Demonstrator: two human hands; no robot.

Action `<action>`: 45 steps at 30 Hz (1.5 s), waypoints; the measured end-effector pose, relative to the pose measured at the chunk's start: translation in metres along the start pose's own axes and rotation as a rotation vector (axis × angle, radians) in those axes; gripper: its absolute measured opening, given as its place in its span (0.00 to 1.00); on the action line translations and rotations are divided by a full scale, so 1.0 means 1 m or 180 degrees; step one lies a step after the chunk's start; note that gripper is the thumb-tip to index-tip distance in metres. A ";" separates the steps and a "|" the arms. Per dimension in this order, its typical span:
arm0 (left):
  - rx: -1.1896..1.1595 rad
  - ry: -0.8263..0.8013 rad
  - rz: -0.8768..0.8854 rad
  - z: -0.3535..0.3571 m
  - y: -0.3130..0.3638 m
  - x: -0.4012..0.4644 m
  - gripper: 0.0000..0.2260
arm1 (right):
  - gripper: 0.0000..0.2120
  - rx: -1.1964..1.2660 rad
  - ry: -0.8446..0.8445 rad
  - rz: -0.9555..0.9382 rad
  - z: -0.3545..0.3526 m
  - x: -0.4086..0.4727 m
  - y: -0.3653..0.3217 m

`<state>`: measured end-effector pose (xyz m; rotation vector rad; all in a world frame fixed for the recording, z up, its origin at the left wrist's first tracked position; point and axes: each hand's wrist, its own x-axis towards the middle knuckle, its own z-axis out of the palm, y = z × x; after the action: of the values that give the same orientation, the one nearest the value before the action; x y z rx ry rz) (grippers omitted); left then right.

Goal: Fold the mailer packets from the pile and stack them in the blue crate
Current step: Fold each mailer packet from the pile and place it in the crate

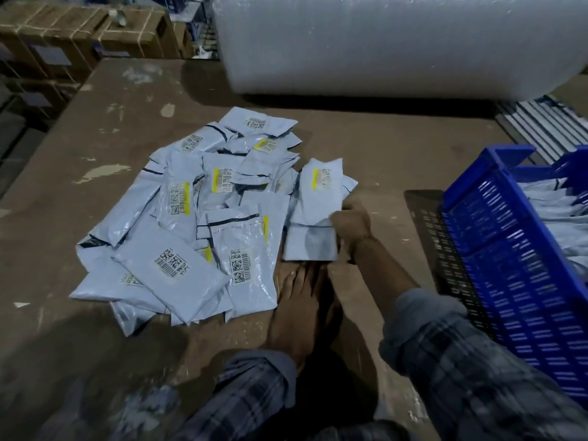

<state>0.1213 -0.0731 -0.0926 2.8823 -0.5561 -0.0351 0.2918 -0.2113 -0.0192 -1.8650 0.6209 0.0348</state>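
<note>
Packet (313, 214) first: grey, labelled, off the right edge of the pile, clear of the heap and so free to be worked alone.

Nearest, left hand (299, 300): lies flat on the table (95, 128), fingers straight and close together, tips just short of the packet's lower flap. Holds nothing. Probably waits there to press the crease or steady the bag.

Just beyond, right hand (351, 227): curls over the packet's right edge, thumb on top, fingers hidden beneath. Grips on the side facing the crate, which suits a short carry to the right. Lower flap looks doubled under, so fold likely made or nearly made; cannot tell whether it is finished.

Left of that, pile (197, 218): many bags overlapping loosely, labels facing all ways, none folded as far as can be seen. Plenty left to do.

To the right, crate (496, 249): blue, slatted, close by the right arm, within easy reach. Holds folded packets (547, 211) already, leaning in a row.

Farthest, bubble-wrap roll (381, 43) across the table's back, and strapped boxes (79, 36) off to the left; neither in the way.
</note>
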 end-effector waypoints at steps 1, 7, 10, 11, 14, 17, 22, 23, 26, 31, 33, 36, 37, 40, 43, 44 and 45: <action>0.0017 0.0020 -0.0043 0.001 0.001 0.000 0.32 | 0.11 -0.0050 0.0071 -0.0053 -0.016 -0.001 0.006; -0.0379 0.0370 -0.0156 0.002 0.007 -0.001 0.31 | 0.14 -0.0493 0.0620 0.0128 -0.109 -0.023 0.052; -0.0398 0.0416 -0.0133 0.002 0.006 -0.001 0.30 | 0.08 -0.0033 0.0552 0.0189 -0.105 -0.027 0.071; -0.0418 0.0451 -0.0149 0.002 0.006 -0.001 0.29 | 0.07 0.0123 0.0530 0.0205 -0.098 -0.023 0.074; -0.0574 0.0537 -0.0199 0.004 0.004 -0.005 0.28 | 0.08 0.0582 0.0496 0.0297 -0.071 0.001 0.075; -0.0729 0.0553 -0.0232 0.006 0.003 -0.006 0.27 | 0.05 0.0447 0.0486 0.0172 -0.058 0.009 0.055; -0.0813 0.0703 -0.0312 0.006 0.007 -0.008 0.27 | 0.08 -0.0213 0.0847 -0.0233 -0.080 -0.003 0.032; -0.0805 0.0701 -0.0323 0.005 0.008 -0.008 0.28 | 0.08 -0.0169 0.0923 -0.0211 -0.088 -0.007 0.033; -0.0842 0.0678 -0.0317 0.004 0.009 -0.005 0.27 | 0.04 0.0084 0.1001 -0.0324 -0.115 -0.023 0.039; -0.0995 0.0675 -0.0263 0.006 0.006 -0.003 0.27 | 0.08 0.0293 0.0581 -0.0186 -0.168 -0.075 0.067; -0.1054 0.0770 -0.0208 0.004 0.007 -0.007 0.27 | 0.08 0.0337 0.0349 0.0113 -0.190 -0.094 0.091; -0.1080 0.1006 -0.0017 -0.004 0.010 -0.014 0.25 | 0.09 0.0376 0.0292 0.0318 -0.213 -0.119 0.123; -0.1025 0.1049 0.0111 -0.005 0.012 -0.017 0.24 | 0.09 0.0456 0.0329 0.0355 -0.216 -0.127 0.130; -0.0855 0.0939 0.0764 -0.012 0.023 -0.031 0.24 | 0.11 0.0700 0.0400 0.0471 -0.214 -0.144 0.149; -0.0849 0.0610 0.1321 -0.011 0.042 -0.047 0.24 | 0.11 0.0870 0.0528 0.0533 -0.208 -0.147 0.159; -0.0832 0.0502 0.1517 -0.005 0.046 -0.050 0.23 | 0.10 0.0944 0.0591 0.0571 -0.206 -0.147 0.157; -0.0780 0.0386 0.1684 0.000 0.048 -0.052 0.22 | 0.10 0.1024 0.0665 0.0593 -0.206 -0.146 0.153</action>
<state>0.0552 -0.0971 -0.0835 2.4007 -1.1747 0.1402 0.0445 -0.3729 -0.0270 -1.5063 0.8889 -0.1325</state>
